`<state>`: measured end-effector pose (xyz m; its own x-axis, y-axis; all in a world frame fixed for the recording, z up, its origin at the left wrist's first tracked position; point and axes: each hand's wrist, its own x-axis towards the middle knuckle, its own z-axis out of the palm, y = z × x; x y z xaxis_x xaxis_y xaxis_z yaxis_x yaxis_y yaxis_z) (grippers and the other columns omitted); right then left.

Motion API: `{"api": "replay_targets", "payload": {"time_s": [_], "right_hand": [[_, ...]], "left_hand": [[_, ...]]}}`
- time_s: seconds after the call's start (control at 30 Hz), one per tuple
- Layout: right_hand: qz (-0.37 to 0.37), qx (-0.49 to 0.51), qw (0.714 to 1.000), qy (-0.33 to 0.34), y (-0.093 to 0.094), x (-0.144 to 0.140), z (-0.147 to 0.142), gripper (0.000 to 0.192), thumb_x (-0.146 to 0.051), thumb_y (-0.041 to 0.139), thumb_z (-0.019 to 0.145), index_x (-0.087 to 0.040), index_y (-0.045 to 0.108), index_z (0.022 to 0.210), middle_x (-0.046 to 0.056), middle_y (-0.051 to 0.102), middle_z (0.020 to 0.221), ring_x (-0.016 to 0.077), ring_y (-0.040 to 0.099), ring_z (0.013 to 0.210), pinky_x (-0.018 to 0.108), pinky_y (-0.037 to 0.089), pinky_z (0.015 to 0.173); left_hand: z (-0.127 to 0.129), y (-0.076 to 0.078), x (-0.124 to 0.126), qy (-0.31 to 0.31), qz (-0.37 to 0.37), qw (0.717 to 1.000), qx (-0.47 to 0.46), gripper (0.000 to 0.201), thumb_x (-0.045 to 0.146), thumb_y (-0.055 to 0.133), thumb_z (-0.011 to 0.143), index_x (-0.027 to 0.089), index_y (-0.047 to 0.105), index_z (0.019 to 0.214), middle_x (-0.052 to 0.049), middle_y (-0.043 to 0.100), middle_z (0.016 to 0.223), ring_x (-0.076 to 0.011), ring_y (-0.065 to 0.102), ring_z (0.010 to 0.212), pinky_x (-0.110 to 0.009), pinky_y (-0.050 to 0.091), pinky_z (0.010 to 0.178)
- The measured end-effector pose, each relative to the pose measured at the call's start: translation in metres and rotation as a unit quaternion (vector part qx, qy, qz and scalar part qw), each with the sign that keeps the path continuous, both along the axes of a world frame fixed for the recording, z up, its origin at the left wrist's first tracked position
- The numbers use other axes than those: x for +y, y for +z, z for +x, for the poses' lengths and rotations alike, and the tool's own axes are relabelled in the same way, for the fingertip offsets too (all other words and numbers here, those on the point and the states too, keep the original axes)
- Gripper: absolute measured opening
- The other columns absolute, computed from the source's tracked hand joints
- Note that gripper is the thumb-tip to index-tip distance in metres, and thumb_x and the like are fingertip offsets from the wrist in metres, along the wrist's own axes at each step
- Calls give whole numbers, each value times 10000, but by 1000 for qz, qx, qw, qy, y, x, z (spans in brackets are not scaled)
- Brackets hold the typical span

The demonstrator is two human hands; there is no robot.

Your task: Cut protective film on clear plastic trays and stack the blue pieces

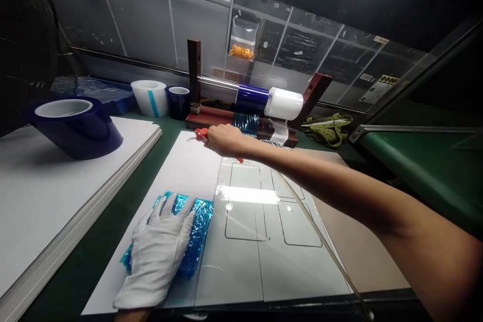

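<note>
My left hand (158, 249), in a white glove, lies flat with fingers a little apart on a crinkled pile of blue plastic film (196, 236). The film rests on white paper (188, 163) beside a clear sheet (241, 271) with black rounded outlines drawn beneath or on it. Bare and closed, my right hand (226, 140) grips a red-handled tool (202, 134) above the far end of that sheet. Its kind is hidden by the fingers. Just beyond, a strip of blue film (246, 123) hangs from a blue roll (252, 97).
A wooden stand (194, 75) carries the blue roll and a white roll (285, 104). At left, a large blue tape roll (79, 131) sits on stacked white sheets (98, 181). A thin tube (320, 234) crosses the clear sheet. A bag of orange pieces (242, 43) hangs behind.
</note>
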<state>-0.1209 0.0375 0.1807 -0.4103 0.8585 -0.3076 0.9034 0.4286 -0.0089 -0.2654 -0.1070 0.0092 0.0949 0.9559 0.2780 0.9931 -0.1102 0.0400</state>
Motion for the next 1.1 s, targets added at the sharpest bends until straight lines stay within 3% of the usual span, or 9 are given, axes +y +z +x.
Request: {"api": "replay_targets", "payload": {"time_s": [0.1,0.2,0.33,0.5,0.57,0.7,0.83,0.93,1.1], "right_hand": [[-146,-78,986,-21,12,1,21,267,-339,464,958,-122,619,954,71,678,733,199,658,680,272,451,621],[-264,-139,953,-58,21,-3,51,196,-294,546,921,-117,615,966,33,642,647,182,643,583,268,463,578],[-315,-161,931,-91,27,-17,75,256,-309,497,946,-89,577,1050,38,615,642,187,635,562,272,462,548],[-395,-133,907,-67,27,-47,74,233,-323,561,919,-170,601,1090,-24,578,625,140,603,550,232,438,549],[-397,-143,904,-63,26,-59,76,236,-314,573,909,-179,606,1100,-33,565,622,123,570,514,227,412,533],[-346,-160,919,-97,24,-73,92,266,-230,428,959,-151,564,1174,-30,535,622,108,503,447,245,384,505],[-360,-147,912,-128,26,-73,110,195,-289,596,880,-175,651,1028,-33,561,610,137,582,518,243,404,531],[-289,-173,925,-177,31,-70,126,181,-195,538,897,-129,653,1020,-29,543,566,145,573,496,258,399,536],[-319,-167,907,-220,37,-77,155,223,-306,609,868,-121,679,971,-16,597,570,141,591,475,234,374,504]], "left_hand": [[1,0,0,-3,6,1000,-3,403,357,390,943,329,512,1326,-142,493,1394,-320,390,1350,-460,398,1033],[0,0,1,-8,7,1000,-10,403,364,390,941,322,522,1320,-137,494,1392,-322,396,1342,-466,393,1033],[-1,0,0,-17,10,1000,-7,413,358,361,949,299,524,1324,-149,493,1385,-341,398,1335,-473,385,1036],[-2,-2,-1,-30,12,999,2,438,351,321,959,254,515,1339,-180,467,1395,-362,372,1348,-480,360,1055],[-3,-1,-1,-31,8,999,3,443,362,317,962,250,512,1343,-179,471,1391,-354,370,1350,-477,359,1057],[-2,2,-1,-27,-6,1000,-2,449,394,307,961,270,517,1338,-159,484,1383,-339,380,1345,-486,377,1041],[-2,6,-1,-32,-30,999,-6,481,414,268,958,261,515,1341,-145,470,1399,-337,365,1355,-495,373,1048],[-2,6,0,-29,-34,999,-11,513,429,213,963,259,524,1335,-142,471,1395,-327,360,1359,-490,362,1060],[-3,3,1,-32,-27,999,-4,580,464,135,957,252,509,1347,-153,468,1386,-338,365,1349,-495,361,1051]]}}
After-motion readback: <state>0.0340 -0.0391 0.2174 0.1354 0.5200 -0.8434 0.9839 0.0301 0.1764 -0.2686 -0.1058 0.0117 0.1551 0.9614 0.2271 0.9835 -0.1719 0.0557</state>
